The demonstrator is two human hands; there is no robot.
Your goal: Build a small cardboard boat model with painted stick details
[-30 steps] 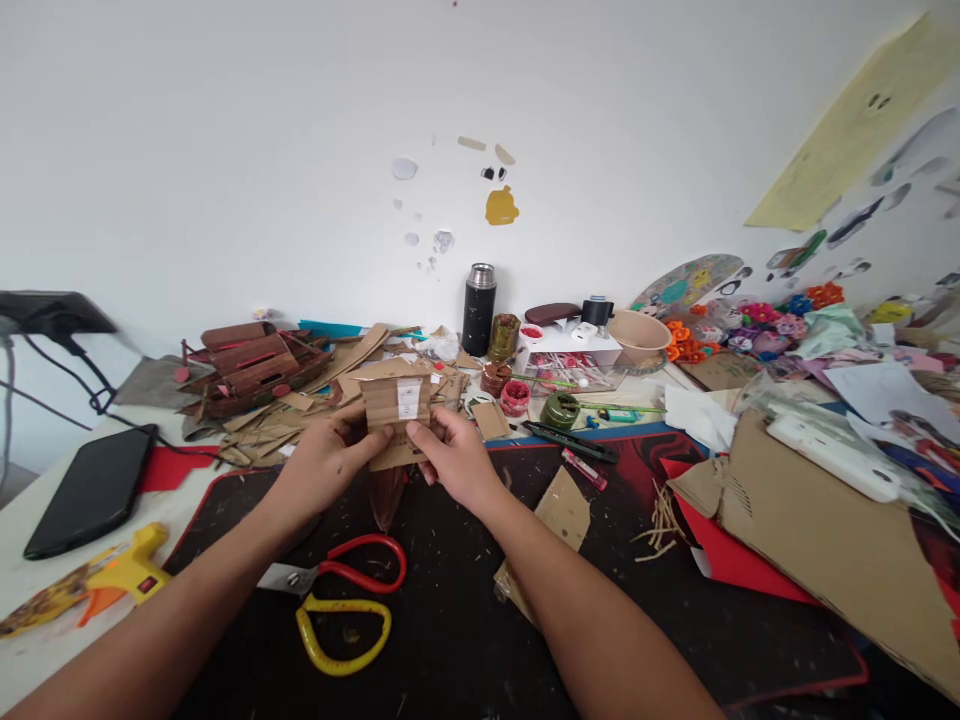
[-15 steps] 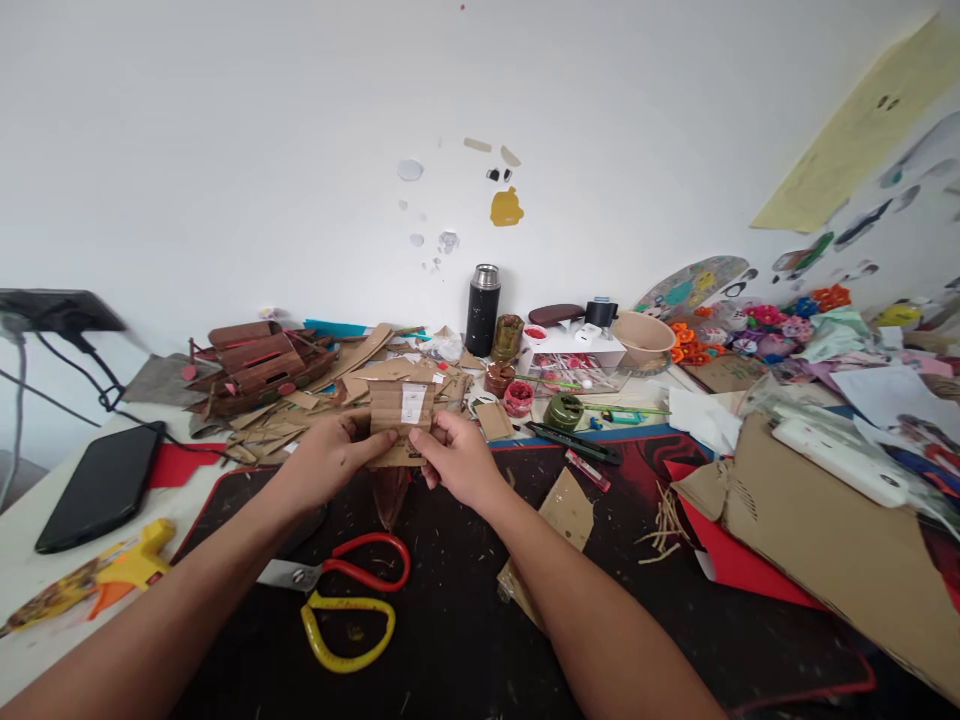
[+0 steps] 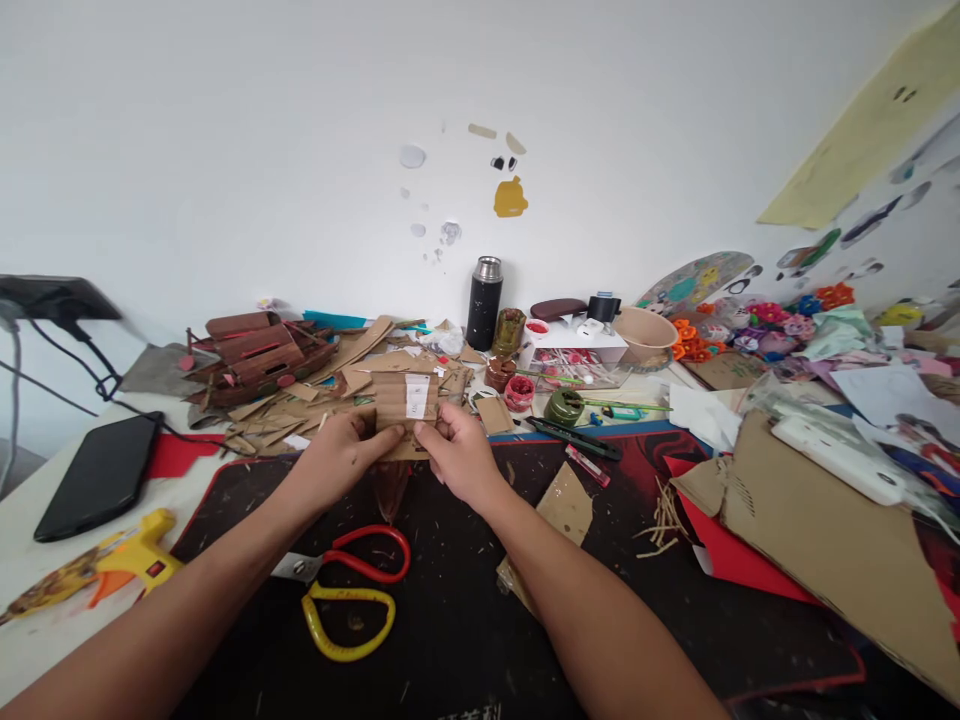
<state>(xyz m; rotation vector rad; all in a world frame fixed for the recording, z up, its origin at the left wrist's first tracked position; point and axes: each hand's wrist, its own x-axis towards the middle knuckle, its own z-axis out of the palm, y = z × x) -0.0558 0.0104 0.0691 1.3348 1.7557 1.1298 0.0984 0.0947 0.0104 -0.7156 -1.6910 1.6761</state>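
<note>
Both of my hands grip a small creased piece of cardboard [image 3: 391, 396] with a white label on it. My left hand [image 3: 341, 452] is closed on its left edge, thumb on the near face. At the right edge my right hand [image 3: 457, 448] pinches it the same way; the fingers behind are partly hidden. Under the cardboard, a reddish-brown pointed piece [image 3: 391, 490] is partly covered. Nearer to me, scissors [image 3: 352, 590] with one red and one yellow handle lie on the black mat [image 3: 450, 620], their blades partly behind my left forearm.
Left of the mat are a yellow glue gun [image 3: 135, 560] and a black phone [image 3: 101, 475]. Behind my hands lie cardboard scraps [image 3: 277, 415] and a brown model boat [image 3: 259, 355]. A black flask [image 3: 485, 305], paint jars [image 3: 519, 393] and a cutter knife [image 3: 574, 438] stand or lie beyond. Large cardboard [image 3: 817, 560] lies right.
The view has shifted slightly. My hands still hold the cardboard, which now tilts a little differently and sits slightly further right in view.
</note>
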